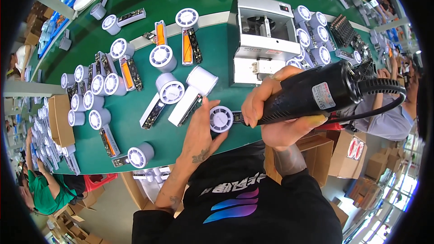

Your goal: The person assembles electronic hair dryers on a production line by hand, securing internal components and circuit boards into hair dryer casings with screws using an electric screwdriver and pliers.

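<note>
My left hand [201,129] rests on the green work surface [217,49] and holds a small white round fan unit [221,119] between thumb and fingers. My right hand [275,117] grips a black electric screwdriver [316,92], with its tip pointed at the unit's right side. A black cable [384,91] runs off the tool's back end. Just left of my left hand lie two more white handheld fan units [193,95], [165,97] on their sides.
A grey box-shaped machine [264,40] stands behind my right hand. Several white fan units with open circuit boards cover the surface to the left and back. Cardboard boxes [348,153] sit below right. Another person in green [45,192] is at lower left.
</note>
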The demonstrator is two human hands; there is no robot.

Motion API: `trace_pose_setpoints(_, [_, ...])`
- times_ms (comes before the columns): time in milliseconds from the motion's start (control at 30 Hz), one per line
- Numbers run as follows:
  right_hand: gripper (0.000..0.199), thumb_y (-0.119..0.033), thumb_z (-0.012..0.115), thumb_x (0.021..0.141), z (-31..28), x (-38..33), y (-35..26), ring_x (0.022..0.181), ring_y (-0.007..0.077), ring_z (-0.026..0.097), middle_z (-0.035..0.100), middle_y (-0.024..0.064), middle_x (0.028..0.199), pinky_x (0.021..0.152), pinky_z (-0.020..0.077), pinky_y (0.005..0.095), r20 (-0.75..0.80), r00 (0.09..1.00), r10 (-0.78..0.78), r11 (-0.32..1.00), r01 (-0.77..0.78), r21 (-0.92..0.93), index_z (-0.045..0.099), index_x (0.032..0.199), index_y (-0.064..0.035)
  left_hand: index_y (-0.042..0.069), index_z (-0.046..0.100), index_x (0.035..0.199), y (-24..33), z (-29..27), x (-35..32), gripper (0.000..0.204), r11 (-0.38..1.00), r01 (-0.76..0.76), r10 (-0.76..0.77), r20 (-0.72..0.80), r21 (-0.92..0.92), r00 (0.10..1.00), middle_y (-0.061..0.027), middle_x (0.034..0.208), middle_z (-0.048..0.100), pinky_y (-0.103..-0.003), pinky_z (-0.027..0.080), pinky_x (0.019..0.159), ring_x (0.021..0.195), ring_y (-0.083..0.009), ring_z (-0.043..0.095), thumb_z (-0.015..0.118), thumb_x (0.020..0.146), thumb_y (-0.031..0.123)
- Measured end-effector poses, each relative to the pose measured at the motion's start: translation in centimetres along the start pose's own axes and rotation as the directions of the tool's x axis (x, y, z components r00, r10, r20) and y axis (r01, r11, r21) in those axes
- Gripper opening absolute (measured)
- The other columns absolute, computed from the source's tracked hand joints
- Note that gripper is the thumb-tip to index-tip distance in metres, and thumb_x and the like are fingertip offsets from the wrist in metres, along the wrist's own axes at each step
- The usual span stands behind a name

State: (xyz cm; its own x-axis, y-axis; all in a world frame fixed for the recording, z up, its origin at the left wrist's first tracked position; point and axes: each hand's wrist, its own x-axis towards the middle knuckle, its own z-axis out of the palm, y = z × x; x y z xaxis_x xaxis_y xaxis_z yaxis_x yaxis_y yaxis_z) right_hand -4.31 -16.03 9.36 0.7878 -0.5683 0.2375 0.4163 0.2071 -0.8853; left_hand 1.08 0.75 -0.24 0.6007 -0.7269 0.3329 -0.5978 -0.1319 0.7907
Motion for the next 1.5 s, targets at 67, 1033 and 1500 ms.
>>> trace_pose_setpoints(67, [0.096, -0.094, 0.037, 0.074, -0.2, 0.0, 0.1, 0.044, 0.0207, 0.048, 0.049, 0.0102, 0.062, 0.041, 0.0432, 0.0324, 0.041, 0.999, -0.013, 0.997, 0.015, -0.072, 0.033, 0.117, -0.0077, -0.001, 0.009, 0.156, 0.0, 0.0, 0.0, 0.111, 1.0, -0.014, 0.014, 0.0, 0.013, 1.0, -0.0236, 0.132, 0.055, -0.045, 0.048, 0.095, 0.113, -0.0412, 0.057, 0.081, 0.071, -0.003])
trace_pose_setpoints(1033, [0.085, -0.077, 0.062, 0.078, -0.6, -2.3, 1.5, 0.053, 0.0222, 0.054, 0.057, 0.0132, 0.082, 0.043, 0.0444, 0.0348, 0.268, 0.917, -0.296, 0.95, 0.256, 0.177, 0.04, 0.118, -0.006, 0.007, 0.046, 0.143, 2.8, -2.0, 1.7, 0.072, 0.991, 0.028, -0.049, 0.152, 0.134, 0.987, -0.0168, 0.126, 0.05, -0.044, 0.049, 0.092, 0.113, -0.0377, 0.054, 0.073, 0.077, 0.003])
trace_pose_setpoints(1500, [0.068, -0.072, 0.028, 0.097, -8.6, -7.2, 2.4, 0.036, 0.0165, 0.036, 0.039, 0.0035, 0.057, 0.033, 0.0322, 0.0312, -0.241, 0.921, 0.306, 0.851, -0.151, 0.503, 0.05, 0.118, -0.0116, 0.005, 0.053, 0.121, -3.5, -16.8, 19.9, 0.052, 0.939, -0.112, 0.127, -0.027, 0.326, 0.991, -0.017, 0.112, 0.054, -0.04, 0.046, 0.092, 0.105, -0.0359, 0.057, 0.078, 0.077, 0.015])
